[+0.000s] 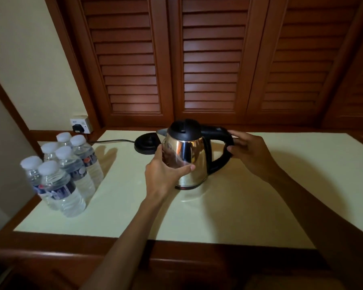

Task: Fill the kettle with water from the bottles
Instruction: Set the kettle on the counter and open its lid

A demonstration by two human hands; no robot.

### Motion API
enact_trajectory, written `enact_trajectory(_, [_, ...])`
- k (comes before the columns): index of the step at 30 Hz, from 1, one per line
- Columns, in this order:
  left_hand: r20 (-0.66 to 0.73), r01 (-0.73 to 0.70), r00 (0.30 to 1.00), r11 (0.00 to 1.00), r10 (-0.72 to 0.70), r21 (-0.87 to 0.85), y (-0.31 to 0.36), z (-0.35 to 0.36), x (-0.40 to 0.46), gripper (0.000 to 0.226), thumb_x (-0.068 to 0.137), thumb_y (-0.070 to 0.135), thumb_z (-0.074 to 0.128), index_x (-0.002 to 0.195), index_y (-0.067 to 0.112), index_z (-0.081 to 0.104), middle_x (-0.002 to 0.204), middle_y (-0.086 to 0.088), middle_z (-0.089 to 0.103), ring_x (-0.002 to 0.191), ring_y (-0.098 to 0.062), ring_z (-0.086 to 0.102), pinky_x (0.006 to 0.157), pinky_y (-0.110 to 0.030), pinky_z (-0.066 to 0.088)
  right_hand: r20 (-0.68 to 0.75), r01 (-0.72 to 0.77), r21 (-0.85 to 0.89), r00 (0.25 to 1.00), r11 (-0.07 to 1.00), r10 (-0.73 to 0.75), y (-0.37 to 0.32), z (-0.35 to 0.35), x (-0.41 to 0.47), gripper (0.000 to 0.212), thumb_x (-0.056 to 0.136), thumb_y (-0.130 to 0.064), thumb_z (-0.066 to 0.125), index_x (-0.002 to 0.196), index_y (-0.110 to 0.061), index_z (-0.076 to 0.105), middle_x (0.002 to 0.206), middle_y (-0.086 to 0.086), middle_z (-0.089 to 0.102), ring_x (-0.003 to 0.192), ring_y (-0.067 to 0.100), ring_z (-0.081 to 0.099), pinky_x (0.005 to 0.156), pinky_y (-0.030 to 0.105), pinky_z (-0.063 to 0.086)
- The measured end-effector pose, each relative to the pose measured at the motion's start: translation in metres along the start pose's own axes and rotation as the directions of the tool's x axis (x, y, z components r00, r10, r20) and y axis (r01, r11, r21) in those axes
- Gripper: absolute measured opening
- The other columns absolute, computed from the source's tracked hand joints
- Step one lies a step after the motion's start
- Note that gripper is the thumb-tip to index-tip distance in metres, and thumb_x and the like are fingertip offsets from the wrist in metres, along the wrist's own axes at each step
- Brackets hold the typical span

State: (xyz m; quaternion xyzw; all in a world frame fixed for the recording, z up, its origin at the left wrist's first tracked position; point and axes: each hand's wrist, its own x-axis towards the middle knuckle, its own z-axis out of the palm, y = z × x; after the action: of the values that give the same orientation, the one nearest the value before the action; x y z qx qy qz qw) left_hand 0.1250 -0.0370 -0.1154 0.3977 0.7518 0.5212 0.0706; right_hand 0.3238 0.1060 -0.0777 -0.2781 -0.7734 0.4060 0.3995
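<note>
Left hand (166, 172): cups kettle (189, 155) body | right hand (249, 151): fingers curled round handle | six capped bottles (61, 170) well left on tabletop (239, 206)

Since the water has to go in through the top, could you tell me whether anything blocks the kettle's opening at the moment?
Yes: the black lid is closed over the kettle, and every bottle is capped. Both hands are on the kettle, the left hand on its body, the right hand at the handle.

Both hands (205, 162) seemingly hold the kettle (189, 155)
</note>
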Motion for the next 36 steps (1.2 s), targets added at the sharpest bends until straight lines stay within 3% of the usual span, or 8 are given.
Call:
enact_trajectory(8, [0.063,0.041,0.997,0.998,-0.038,-0.050,0.015,-0.007,-0.031,0.087,0.063,0.042,0.092,0.134,0.018,0.047,0.130,-0.003,0.064,0.119,-0.022,0.060,0.091,-0.028,0.048,-0.022,-0.067,0.076,0.997,0.995,0.069,-0.016,-0.001,-0.027,0.046,0.090,0.001,0.058,0.132,-0.015,0.056,0.110,0.002,0.069,0.106,0.020,0.066,0.090,0.031,0.055])
enact_trajectory(14, [0.159,0.059,0.986,0.994,-0.044,-0.094,0.015,-0.026,-0.023,0.089,0.065,0.036,0.092,0.140,0.017,0.046,0.127,0.004,0.060,0.122,-0.018,0.056,0.101,-0.034,0.049,-0.057,-0.153,-0.047,0.987,0.987,0.150,-0.025,0.003,-0.026,0.044,0.089,-0.001,0.061,0.128,-0.022,0.060,0.116,0.002,0.066,0.112,0.021,0.061,0.097,0.045,0.051])
enact_trajectory(17, [0.211,0.037,0.978,0.992,-0.010,-0.124,0.015,-0.033,-0.016,0.095,0.064,0.030,0.093,0.144,0.017,0.043,0.134,0.001,0.057,0.123,-0.017,0.053,0.107,-0.037,0.046,-0.152,-0.211,-0.175,0.971,0.962,0.185,-0.042,0.007,-0.020,0.040,0.088,-0.008,0.063,0.125,-0.021,0.063,0.118,-0.001,0.064,0.111,0.021,0.061,0.098,0.041,0.050])
enact_trajectory(20, [0.231,0.016,0.973,0.991,0.015,-0.131,0.016,-0.035,-0.009,0.096,0.062,0.028,0.094,0.143,0.015,0.045,0.130,0.001,0.058,0.120,-0.013,0.052,0.100,-0.027,0.044,-0.230,-0.152,-0.334,0.970,0.930,0.076,-0.068,0.026,-0.008,0.035,0.089,-0.021,0.063,0.123,-0.016,0.064,0.121,0.002,0.065,0.113,0.020,0.060,0.101,0.032,0.045])
enact_trajectory(24, [0.254,0.039,0.967,0.986,0.004,-0.163,0.011,-0.033,-0.002,0.100,0.062,0.030,0.094,0.145,0.016,0.040,0.124,0.007,0.053,0.112,-0.006,0.046,0.092,-0.021,0.038,-0.120,-0.030,-0.612,0.991,0.790,-0.055,-0.104,0.064,0.015,0.029,0.090,-0.043,0.059,0.110,-0.024,0.068,0.102,-0.005,0.070,0.100,0.017,0.063,0.095,0.042,0.047])
enact_trajectory(28, [0.290,0.036,0.957,0.984,0.016,-0.174,0.007,-0.031,0.007,0.100,0.064,0.032,0.093,0.145,0.016,0.036,0.125,0.006,0.053,0.112,-0.008,0.046,0.091,-0.021,0.038,0.091,0.104,-0.723,0.994,0.683,-0.055,-0.114,0.082,0.035,0.039,0.089,-0.047,0.060,0.123,-0.028,0.061,0.118,-0.004,0.066,0.108,0.019,0.061,0.093,0.046,0.049])
enact_trajectory(33, [0.309,0.011,0.950,0.980,0.052,-0.196,0.002,-0.032,0.017,0.099,0.064,0.032,0.093,0.144,0.017,0.036,0.118,0.011,0.050,0.113,-0.009,0.047,0.092,-0.023,0.041,0.287,0.196,-0.745,0.957,0.638,0.041,-0.120,0.074,0.053,0.030,0.095,-0.039,0.054,0.121,-0.027,0.063,0.125,-0.004,0.062,0.106,0.015,0.058,0.087,0.037,0.049])
enact_trajectory(36, [0.326,0.004,0.943,0.975,0.071,-0.224,-0.001,-0.031,0.021,0.099,0.064,0.033,0.093,0.143,0.018,0.036,0.119,0.012,0.049,0.112,-0.009,0.048,0.087,-0.019,0.040,0.307,0.209,-0.757,0.950,0.619,0.055,-0.123,0.071,0.059,0.022,0.094,-0.036,0.055,0.112,-0.028,0.065,0.115,-0.005,0.063,0.090,0.010,0.056,0.069,0.025,0.041])
